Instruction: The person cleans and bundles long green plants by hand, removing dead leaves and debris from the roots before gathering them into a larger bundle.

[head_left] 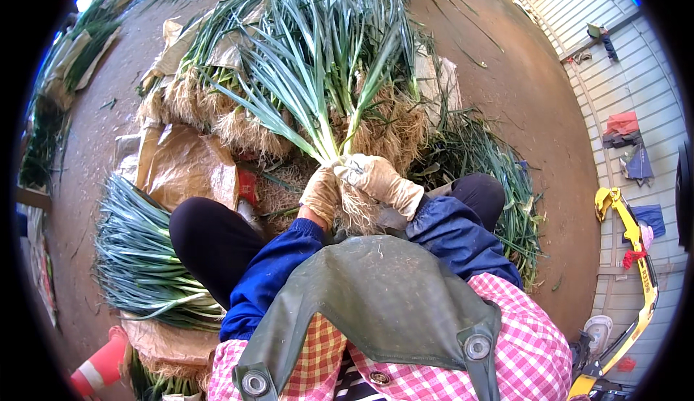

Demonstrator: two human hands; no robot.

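Observation:
My left hand (320,194) and my right hand (382,181), both in tan work gloves, meet in front of my apron. Between them they clasp a small bunch of green onions (318,112). Its long green leaves fan out away from me, and the pale stems pass into my grip. Stringy roots (356,212) hang out below the gloves towards me. My fingers are wrapped round, partly hidden by each other. Just beyond lies a big heap of unsorted green onions (390,123) with shaggy, dirty roots.
At my left lies a pile of green onions (144,253) with white stems. Loose leaves (484,155) are heaped at my right. Brown paper sacking (191,166) lies at front left, an orange cone (101,365) at lower left. A yellow machine arm (640,256) stands by the far right wall.

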